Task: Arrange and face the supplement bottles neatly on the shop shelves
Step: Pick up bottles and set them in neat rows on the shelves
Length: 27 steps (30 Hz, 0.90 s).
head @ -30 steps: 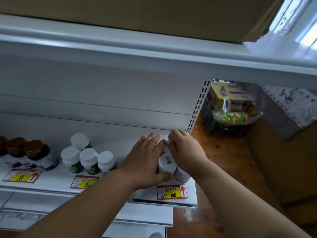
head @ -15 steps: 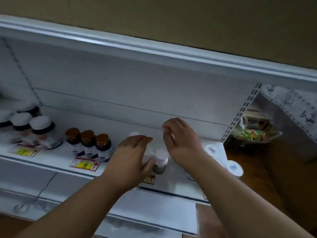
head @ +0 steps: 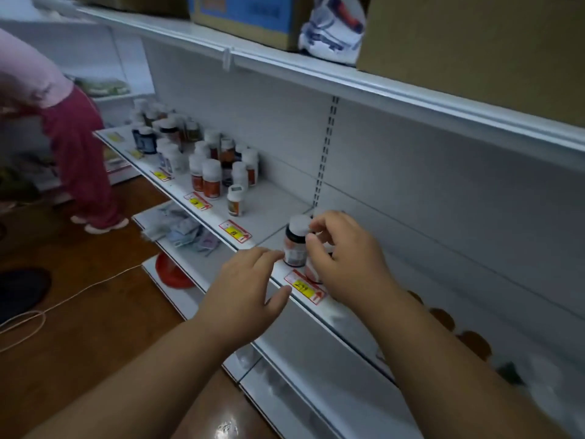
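Observation:
A dark supplement bottle (head: 295,245) with a white cap stands near the front edge of the white shelf (head: 272,213), above a yellow price tag (head: 304,286). My right hand (head: 343,264) pinches it at the cap and shoulder with curled thumb and fingers. A second bottle with a reddish label (head: 311,274) shows partly under that hand. My left hand (head: 245,289) hovers in front of the shelf edge, fingers relaxed, fingertips close to the dark bottle's left side. Whether they touch it is unclear.
Further left on the shelf stand a lone bottle (head: 235,201) and a crowd of mixed bottles (head: 205,166). Brown caps (head: 443,318) show behind my right forearm. Cartons (head: 474,42) sit on the upper shelf. Sachets (head: 186,232) and a red dish (head: 171,274) lie on shelves below. A person (head: 76,147) stands at the left; a cord (head: 31,321) lies on the floor.
The view has swung left along the shelf. Both hands have left the small white-capped bottles and now sit at the dark white-capped bottle, the right hand pinching it.

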Available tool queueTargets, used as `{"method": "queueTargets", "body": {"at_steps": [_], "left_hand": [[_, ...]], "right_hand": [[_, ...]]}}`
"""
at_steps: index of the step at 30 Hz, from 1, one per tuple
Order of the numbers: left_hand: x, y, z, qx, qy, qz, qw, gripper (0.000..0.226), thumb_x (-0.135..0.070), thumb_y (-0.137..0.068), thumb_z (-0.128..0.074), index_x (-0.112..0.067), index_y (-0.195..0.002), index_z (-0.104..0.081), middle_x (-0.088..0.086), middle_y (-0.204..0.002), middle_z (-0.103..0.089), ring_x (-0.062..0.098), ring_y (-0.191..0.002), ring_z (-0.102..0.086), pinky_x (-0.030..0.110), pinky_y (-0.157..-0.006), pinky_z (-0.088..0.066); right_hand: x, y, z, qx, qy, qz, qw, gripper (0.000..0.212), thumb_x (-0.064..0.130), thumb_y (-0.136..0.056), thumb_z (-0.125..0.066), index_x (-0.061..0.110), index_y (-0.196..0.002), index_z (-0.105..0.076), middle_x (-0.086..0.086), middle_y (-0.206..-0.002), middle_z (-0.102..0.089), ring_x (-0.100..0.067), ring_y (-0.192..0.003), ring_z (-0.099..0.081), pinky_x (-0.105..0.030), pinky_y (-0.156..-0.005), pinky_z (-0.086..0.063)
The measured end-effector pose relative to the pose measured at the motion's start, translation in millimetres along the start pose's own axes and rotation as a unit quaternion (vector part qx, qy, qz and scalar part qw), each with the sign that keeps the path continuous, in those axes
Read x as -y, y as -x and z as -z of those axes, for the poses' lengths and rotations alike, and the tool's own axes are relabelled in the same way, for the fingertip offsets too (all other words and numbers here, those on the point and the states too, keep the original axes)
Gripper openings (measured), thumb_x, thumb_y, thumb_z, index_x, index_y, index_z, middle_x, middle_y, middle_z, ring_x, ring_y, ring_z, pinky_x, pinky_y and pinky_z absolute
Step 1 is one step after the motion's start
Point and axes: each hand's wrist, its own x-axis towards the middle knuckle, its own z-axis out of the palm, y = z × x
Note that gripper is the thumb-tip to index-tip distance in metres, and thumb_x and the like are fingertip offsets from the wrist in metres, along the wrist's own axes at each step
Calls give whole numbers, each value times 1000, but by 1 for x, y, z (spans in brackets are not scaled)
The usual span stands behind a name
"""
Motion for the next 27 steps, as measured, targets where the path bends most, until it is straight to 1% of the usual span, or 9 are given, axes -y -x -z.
{"method": "queueTargets", "body": {"at_steps": [4, 7, 11, 12, 15, 18, 22, 24, 27], "left_hand": [[53, -30, -4, -10, 3, 38, 999, 57, -50, -89, -56, -24, -139, -45, -4, -135, -50, 15, -127, -41, 31, -105, -33], [90, -60, -2, -17, -10, 52, 998, 56, -51, -89, -54, -25, -138, -44, -6, -134, -51, 15, -126, -41, 31, -105, -33], [136, -94, 10, -20, -14, 70, 997, 54, -52, -89, -54, -25, -135, -47, -4, -128, -54, 17, -121, -46, 31, -101, -34], [148, -100, 12, -19, -12, 72, 997, 54, -51, -88, -55, -25, -135, -47, -4, -128, -54, 18, -121, -46, 32, -101, -35], [187, -120, 13, -11, -8, 77, 997, 55, -52, -89, -54, -26, -137, -44, -4, -132, -52, 17, -124, -43, 33, -104, -34], [229, -146, 12, -1, 0, 57, 998, 57, -53, -89, -53, -24, -137, -44, -2, -132, -52, 19, -123, -44, 35, -103, -37], [281, -190, 17, 36, 4, -2, 999, 49, -46, -86, -58, -17, -126, -54, 2, -117, -57, 24, -109, -51, 38, -91, -44], [308, -211, 21, 49, 8, -38, 998, 49, -45, -86, -58, -17, -126, -54, 3, -116, -57, 26, -108, -51, 40, -90, -44], [339, -237, 27, 62, 36, -70, 995, 50, -44, -87, -58, -19, -131, -52, 3, -122, -57, 25, -113, -49, 39, -94, -42]], "right_hand": [[1, -57, -47, 27, -22, 12, 999, 14, 30, -90, -54, 23, -101, -57, 11, -95, -56, -3, -83, -51, -24, -71, -43], [0, -109, -81, 51, -17, 17, 998, 15, 35, -89, -53, 26, -101, -56, 11, -96, -55, -6, -84, -52, -26, -71, -44], [-2, -185, -124, 78, -3, -6, 997, 8, 36, -87, -53, 31, -94, -54, 9, -95, -55, -9, -80, -51, -15, -58, -32], [-4, -203, -136, 95, 6, -8, 995, 10, 35, -87, -54, 29, -96, -55, 9, -95, -54, -10, -81, -51, -17, -57, -31], [-14, -257, -177, 138, 40, -18, 990, 23, 33, -90, -56, 22, -110, -59, 2, -102, -54, -15, -90, -54, -22, -72, -37], [-28, -301, -217, 160, 96, -62, 980, 35, 32, -92, -54, 16, -123, -56, -9, -123, -54, -25, -104, -55, -25, -78, -36], [-46, -331, -262, 174, 171, -109, 964, 35, 24, -95, -50, 7, -126, -53, -19, -133, -47, -32, -114, -49, -29, -86, -39], [-50, -336, -280, 155, 191, -124, 961, 35, 24, -94, -53, 5, -124, -52, -21, -131, -48, -32, -115, -49, -30, -86, -40], [-47, -343, -293, 123, 211, -181, 953, 30, 29, -91, -58, 6, -110, -52, -18, -113, -55, -31, -103, -54, -30, -73, -38]]}}
